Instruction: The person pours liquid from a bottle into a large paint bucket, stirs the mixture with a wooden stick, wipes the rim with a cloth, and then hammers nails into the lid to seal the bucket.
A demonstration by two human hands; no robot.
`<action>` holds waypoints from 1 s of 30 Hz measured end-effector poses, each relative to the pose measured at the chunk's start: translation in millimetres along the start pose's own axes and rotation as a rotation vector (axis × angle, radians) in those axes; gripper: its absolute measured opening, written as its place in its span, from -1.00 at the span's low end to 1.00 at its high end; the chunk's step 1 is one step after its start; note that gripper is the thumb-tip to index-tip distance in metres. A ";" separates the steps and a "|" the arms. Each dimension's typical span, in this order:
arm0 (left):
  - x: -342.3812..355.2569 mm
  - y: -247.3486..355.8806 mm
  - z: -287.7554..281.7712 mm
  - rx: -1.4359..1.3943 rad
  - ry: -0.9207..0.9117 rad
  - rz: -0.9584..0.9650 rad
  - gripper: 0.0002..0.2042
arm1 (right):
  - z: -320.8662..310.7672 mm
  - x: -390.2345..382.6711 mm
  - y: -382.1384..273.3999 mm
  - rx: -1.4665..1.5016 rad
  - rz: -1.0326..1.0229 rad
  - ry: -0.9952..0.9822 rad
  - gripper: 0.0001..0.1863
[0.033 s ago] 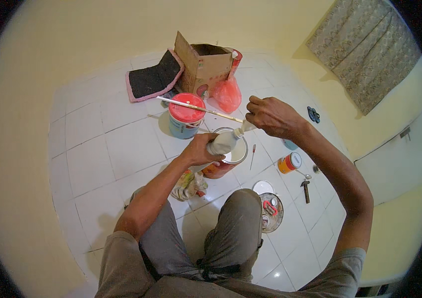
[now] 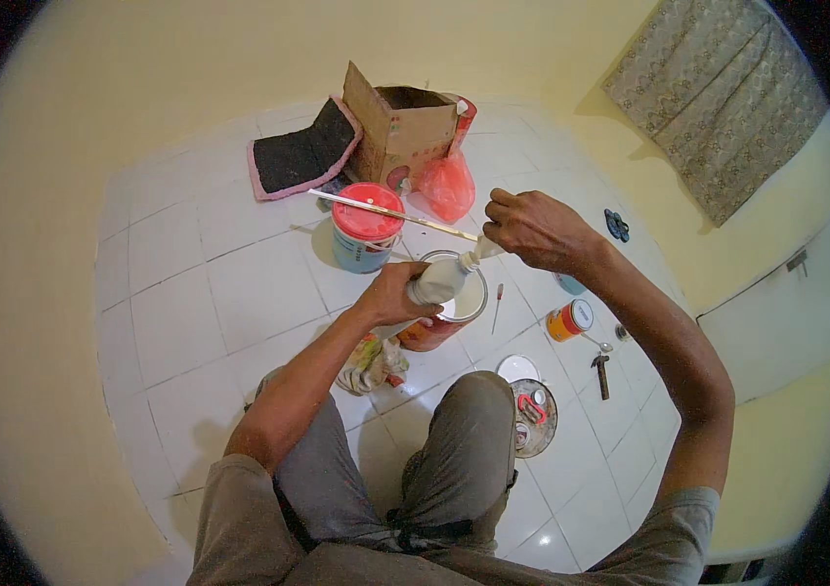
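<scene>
My left hand [image 2: 393, 296] is wrapped round a whitish plastic bottle [image 2: 442, 281], tilted with its neck toward my right hand. Beneath the bottle stands an open paint can [image 2: 426, 337] with white paint inside. At the bottle's mouth, my right hand [image 2: 532, 230] is closed, fingers pinched on a small whitish thing [image 2: 489, 247] whose kind is unclear. A long thin stick [image 2: 390, 211], pale and stained, passes over the red lid [image 2: 368, 209] of a blue bucket [image 2: 361, 256]. Its right end meets the whitish thing, and whether my fingers hold it is hidden.
Behind the bucket are a cardboard box [image 2: 420, 142], a red plastic bag [image 2: 447, 186] and a black pad [image 2: 302, 156]. A screwdriver [image 2: 498, 308], small can [image 2: 566, 320], hammer [image 2: 601, 376] and round tray [image 2: 547, 430] lie rightward. A bundled bag [image 2: 366, 369] sits by my knees.
</scene>
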State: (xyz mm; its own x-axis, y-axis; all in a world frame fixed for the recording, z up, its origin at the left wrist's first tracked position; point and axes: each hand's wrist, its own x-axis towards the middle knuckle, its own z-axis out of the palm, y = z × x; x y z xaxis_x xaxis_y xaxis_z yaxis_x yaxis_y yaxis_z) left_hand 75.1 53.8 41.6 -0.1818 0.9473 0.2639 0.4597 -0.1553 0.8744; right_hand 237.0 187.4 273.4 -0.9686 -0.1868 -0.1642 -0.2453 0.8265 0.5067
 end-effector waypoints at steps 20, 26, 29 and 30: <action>1.1 -0.5 0.1 0.005 0.001 0.028 -0.33 | 0.8 0.2 0.7 -0.040 -0.022 -0.023 -0.86; 1.3 -3.7 0.7 0.007 0.014 0.021 -0.32 | 2.9 -0.7 -0.3 0.019 -0.002 -0.015 -0.87; 1.2 -7.2 2.0 0.011 0.030 0.021 -0.31 | 10.1 -2.3 -0.5 0.040 0.009 0.004 -0.89; 1.0 -9.0 2.0 0.017 0.040 0.032 -0.31 | 14.1 -2.6 -0.6 0.049 0.024 0.009 -0.89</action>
State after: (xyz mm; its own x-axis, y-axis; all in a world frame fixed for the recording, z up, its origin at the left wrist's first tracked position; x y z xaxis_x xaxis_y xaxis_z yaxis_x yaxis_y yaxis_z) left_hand 72.5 56.8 33.2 -0.2009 0.9301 0.3075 0.4805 -0.1799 0.8583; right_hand 240.2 194.9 261.6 -0.9746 -0.1711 -0.1447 -0.2198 0.8557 0.4685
